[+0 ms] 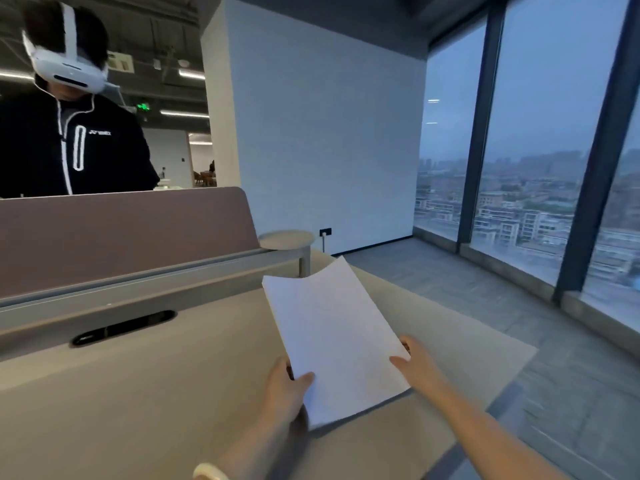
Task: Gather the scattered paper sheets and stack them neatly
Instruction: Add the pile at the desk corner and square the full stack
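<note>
A white stack of paper sheets [332,337] is held tilted above the beige desk [138,393], its far edge curling up. My left hand [285,389] grips the stack's near left corner, thumb on top. My right hand [417,365] grips the right edge near the lower corner, thumb on top and fingers underneath. The lower edge of the stack rests on or just above the desk surface; I cannot tell which. No other loose sheets show on the desk.
A mauve divider panel [121,233] and a grey rail run along the desk's far side, with a dark cable slot [123,328] in the desktop. A person in a white headset [65,67] stands behind the divider. A small round stool [287,240] stands beyond. The desk's right edge drops to the floor by tall windows.
</note>
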Tool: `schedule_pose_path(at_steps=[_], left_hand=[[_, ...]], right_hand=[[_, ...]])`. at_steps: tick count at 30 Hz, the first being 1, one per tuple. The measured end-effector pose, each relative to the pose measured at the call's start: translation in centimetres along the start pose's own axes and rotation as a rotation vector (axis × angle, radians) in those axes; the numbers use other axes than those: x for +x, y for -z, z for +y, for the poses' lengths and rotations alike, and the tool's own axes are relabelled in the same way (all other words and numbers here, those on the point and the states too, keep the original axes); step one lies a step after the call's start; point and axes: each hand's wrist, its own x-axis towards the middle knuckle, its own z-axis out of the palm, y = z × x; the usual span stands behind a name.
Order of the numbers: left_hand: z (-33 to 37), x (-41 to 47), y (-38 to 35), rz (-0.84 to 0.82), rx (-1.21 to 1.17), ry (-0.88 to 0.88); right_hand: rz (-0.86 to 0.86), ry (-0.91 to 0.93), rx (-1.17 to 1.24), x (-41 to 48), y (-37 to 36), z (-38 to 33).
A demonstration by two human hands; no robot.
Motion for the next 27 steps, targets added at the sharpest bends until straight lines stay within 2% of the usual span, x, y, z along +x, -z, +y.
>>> schedule_pose_path(at_steps=[4, 10, 15, 18, 21, 23, 27], left_hand=[[0.3, 0.8, -3.7, -0.014, -0.011, 0.050], [-0.3, 1.8, -5.3, -0.009, 0.004, 0.060], [-0.2, 1.5, -4.8, -0.035, 0.099, -0.079], [0.7, 1.2, -4.5, -0.081, 0.317, -0.102], [1.0, 1.2, -3.9, -0.085, 0.697, -0.087], [1.0, 1.0, -3.6, -0.063, 0.881, -0.138], [0.3, 1.0, -3.6, -0.029, 0.945, -0.230]], right_hand=[[0.028, -0.048, -0.052, 1.8, 1.6, 2.3], [0.038, -0.060, -0.084, 3.2, 1.4, 4.2], [0.107, -0.046, -0.237, 2.6, 1.2, 5.0], [0.132, 0.004, -0.294, 2.4, 1.3, 5.2], [0.146, 0.025, -0.318, 2.3, 1.3, 5.0], [0.147, 0.030, -0.326, 2.3, 1.2, 5.1], [0.157, 0.047, -0.336, 2.5, 1.0, 5.3]])
